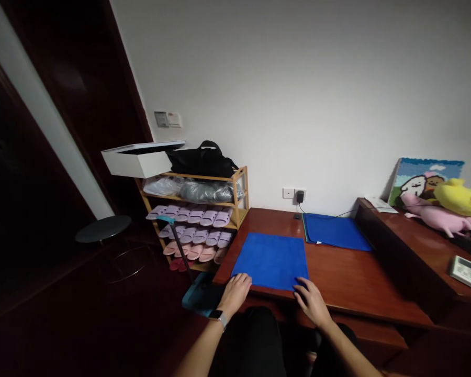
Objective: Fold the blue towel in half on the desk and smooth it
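A blue cloth (272,259) lies spread flat on the red-brown wooden desk (349,280), near its front edge. My left hand (235,291) rests on the cloth's near left corner, fingers curled over the edge. My right hand (311,299) lies on the near right corner, fingers stretched out flat. A smartwatch sits on my left wrist. A second stack of folded blue cloths (335,231) lies further back on the desk by the wall.
A bamboo shoe rack (204,220) with several pink slippers stands left of the desk, with a black bag (204,159) and a white box (141,157) on top. A teal dustpan (200,298) leans beside it. Plush toys (447,209) and a remote (463,270) occupy the raised shelf at right.
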{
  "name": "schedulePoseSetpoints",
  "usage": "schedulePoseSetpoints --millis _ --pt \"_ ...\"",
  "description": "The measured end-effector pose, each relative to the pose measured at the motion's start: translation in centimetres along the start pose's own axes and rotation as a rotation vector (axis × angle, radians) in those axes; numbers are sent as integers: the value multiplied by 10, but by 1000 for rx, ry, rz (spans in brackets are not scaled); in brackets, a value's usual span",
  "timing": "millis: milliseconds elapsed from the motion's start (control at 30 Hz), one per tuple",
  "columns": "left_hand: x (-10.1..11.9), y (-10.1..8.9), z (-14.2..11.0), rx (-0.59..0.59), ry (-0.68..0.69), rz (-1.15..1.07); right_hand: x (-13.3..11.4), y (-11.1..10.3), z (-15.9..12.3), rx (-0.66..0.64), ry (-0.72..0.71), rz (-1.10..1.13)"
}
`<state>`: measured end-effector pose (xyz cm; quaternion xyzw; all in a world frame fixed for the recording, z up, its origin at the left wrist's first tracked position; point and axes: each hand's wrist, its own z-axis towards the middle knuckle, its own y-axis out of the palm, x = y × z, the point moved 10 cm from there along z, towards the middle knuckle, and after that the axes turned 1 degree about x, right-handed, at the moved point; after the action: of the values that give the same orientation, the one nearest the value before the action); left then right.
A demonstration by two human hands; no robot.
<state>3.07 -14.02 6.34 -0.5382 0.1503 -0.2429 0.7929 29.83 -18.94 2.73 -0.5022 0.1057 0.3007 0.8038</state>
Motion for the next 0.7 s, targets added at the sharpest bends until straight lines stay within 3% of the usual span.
schedulePoseSetpoints --millis 200,367,533,700 --pt "2 -5 -1 11 15 12 28 -7 -22 163 78 174" --pt "16 -3 3 -4 45 -14 24 -8 -17 176 86 224" --pt "39 7 11 -14 44 -65 12 -10 -8 60 45 138" --pt "48 12 12 -47 28 -32 7 -6 -7 -57 -29 -97"
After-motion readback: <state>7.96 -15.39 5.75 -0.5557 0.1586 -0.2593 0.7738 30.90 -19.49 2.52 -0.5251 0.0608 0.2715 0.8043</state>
